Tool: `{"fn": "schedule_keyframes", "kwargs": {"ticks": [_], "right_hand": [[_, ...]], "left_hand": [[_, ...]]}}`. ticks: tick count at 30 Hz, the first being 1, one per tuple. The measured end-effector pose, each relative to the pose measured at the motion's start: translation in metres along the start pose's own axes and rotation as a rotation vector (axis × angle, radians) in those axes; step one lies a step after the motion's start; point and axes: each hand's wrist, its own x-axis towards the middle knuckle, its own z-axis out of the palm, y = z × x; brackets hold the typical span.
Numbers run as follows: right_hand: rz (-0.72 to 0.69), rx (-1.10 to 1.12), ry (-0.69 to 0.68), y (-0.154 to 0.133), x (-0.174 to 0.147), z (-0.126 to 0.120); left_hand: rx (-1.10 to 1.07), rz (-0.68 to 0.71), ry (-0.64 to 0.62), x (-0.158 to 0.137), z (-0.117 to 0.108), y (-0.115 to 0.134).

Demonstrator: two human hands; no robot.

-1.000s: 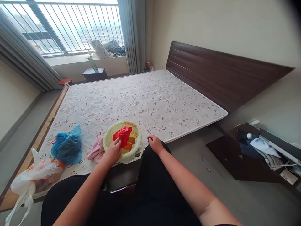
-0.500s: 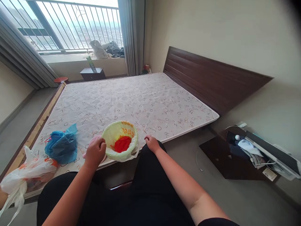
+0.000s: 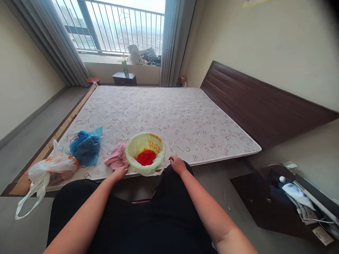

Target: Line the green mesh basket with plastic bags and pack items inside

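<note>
On the near edge of the mattress stands a round bin lined with a pale yellow-green plastic bag, with red material inside. A crumpled pink cloth lies against its left side. My left hand is just below this cloth at the mattress edge, its fingers closed and apparently empty. To the right of the bin, my right hand rests on my knee, fingers curled in with nothing visible in them.
Left of the cloth lie a blue plastic bag and a tied white plastic bag. A dark wooden headboard rises at the right. A dark cabinet holding cloths stands lower right. A nightstand is beyond the bed.
My left hand has moved down and away from in front of the pink cloth, which now shows more fully. My right hand stays on the knee. The view has shifted left.
</note>
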Motion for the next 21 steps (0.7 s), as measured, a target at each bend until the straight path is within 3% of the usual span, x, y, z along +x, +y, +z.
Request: {"fn": "schedule_keyframes", "kwargs": {"ticks": [4, 16, 21], "right_hand": [[0.002, -0.027, 0.005, 0.002, -0.001, -0.001], [0.040, -0.046, -0.019, 0.005, 0.002, 0.001], [0.021, -0.006, -0.009, 0.009, 0.001, -0.001]], "left_hand": [[0.043, -0.049, -0.104, -0.005, 0.017, -0.008], [0.107, -0.081, -0.219, -0.009, 0.018, -0.021], [0.052, -0.097, -0.210, -0.014, 0.023, -0.024]]}}
